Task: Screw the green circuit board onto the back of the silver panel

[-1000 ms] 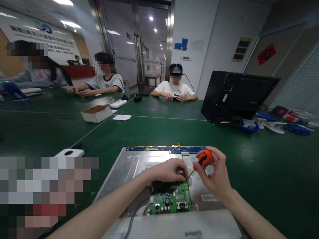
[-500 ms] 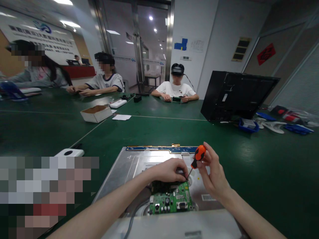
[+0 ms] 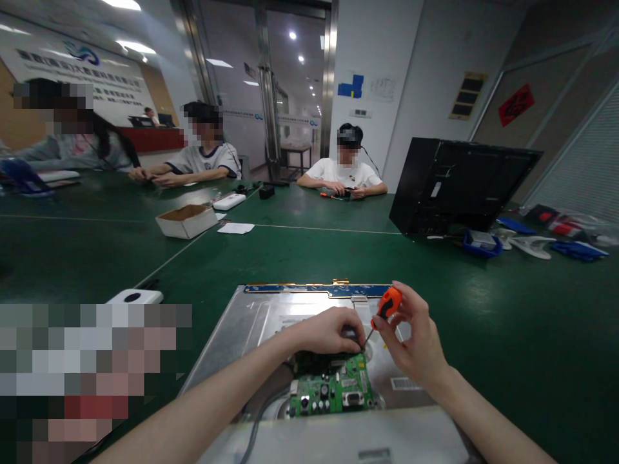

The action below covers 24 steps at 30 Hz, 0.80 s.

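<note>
My right hand (image 3: 411, 328) grips the orange and black handle of a screwdriver (image 3: 388, 303), whose shaft slants down to the left. Its tip meets the upper right corner of a green circuit board (image 3: 333, 386). Beside the tip, the fingers of my left hand (image 3: 338, 330) are bent together over the board's upper edge; whatever they hold is hidden. The board lies on a silver metal panel (image 3: 285, 309) with a blue strip (image 3: 309, 290) along its far edge. A grey cable (image 3: 256, 428) runs along the board's left side.
On the green table (image 3: 300, 251) are an open white box (image 3: 187, 222), a white sheet (image 3: 236, 228), a white device (image 3: 138, 296) and, at right, a black monitor (image 3: 464, 187) beside a blue tray (image 3: 482, 243). Several people sit across and at left.
My right fingers have shifted on the handle, and the screwdriver leans a little more to the right. My left hand has stayed put. A person opposite now has an orange tool in front.
</note>
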Available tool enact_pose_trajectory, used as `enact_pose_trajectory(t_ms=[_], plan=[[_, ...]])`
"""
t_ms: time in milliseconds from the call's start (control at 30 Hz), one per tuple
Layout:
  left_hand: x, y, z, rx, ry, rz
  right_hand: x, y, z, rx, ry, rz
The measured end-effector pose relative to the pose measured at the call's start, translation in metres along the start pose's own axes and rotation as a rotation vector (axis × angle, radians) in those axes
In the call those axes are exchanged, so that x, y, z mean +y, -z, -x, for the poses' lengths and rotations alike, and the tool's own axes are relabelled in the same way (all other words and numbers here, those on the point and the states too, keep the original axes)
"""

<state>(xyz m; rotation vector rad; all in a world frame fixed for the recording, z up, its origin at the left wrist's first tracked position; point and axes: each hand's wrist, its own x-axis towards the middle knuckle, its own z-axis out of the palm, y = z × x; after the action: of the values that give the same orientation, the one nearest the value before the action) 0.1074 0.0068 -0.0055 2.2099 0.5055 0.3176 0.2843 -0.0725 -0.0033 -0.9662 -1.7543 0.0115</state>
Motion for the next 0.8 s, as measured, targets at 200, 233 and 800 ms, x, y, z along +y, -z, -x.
enact_pose_trajectory(t_ms=[200,233,800], plan=[[-0.0007,-0.0015,0.0000,0.012,0.003,-0.005,-0.0038,0.0013,-0.0008,-0.003,-0.012,-0.014],[-0.0010,-0.0017,0.0000,0.014,0.003,-0.006,-0.0034,0.0010,-0.0008,0.001,-0.010,-0.024],[-0.0040,-0.0006,-0.0002,-0.006,-0.008,-0.018,-0.0045,0.0014,-0.0048,-0.026,0.054,0.030]])
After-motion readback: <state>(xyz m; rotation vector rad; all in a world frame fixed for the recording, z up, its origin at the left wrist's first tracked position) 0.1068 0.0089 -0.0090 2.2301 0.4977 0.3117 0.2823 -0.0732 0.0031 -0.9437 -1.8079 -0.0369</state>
